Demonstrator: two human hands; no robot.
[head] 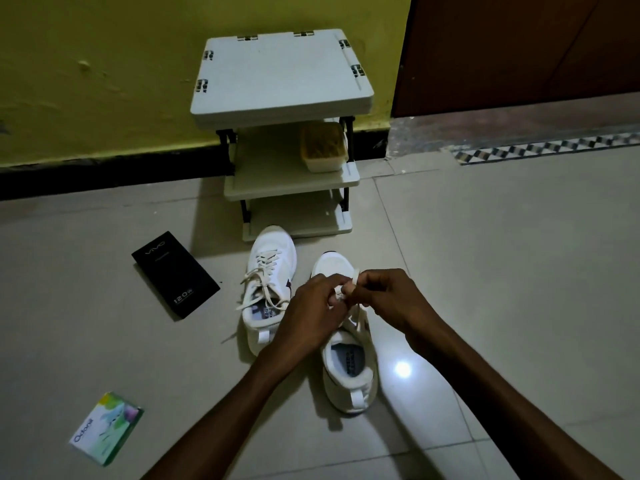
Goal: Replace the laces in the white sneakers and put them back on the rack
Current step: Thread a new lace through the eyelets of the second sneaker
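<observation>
Two white sneakers stand side by side on the tiled floor, toes toward the rack. The left sneaker (pixel 268 289) is laced, with loose cream lace ends spilling over its sides. Over the right sneaker (pixel 348 362) my left hand (pixel 311 306) and my right hand (pixel 388 296) meet, both pinching the white lace (pixel 346 289) above the tongue. A lace strand hangs down along the shoe's right side. The white three-shelf rack (pixel 282 81) stands against the yellow wall just beyond the shoes.
A lidded tub (pixel 323 147) sits on the rack's middle shelf. A black phone box (pixel 175 273) lies on the floor left of the sneakers. A small green carton (pixel 107 427) lies at the near left. A brown door (pixel 519 53) is at the right.
</observation>
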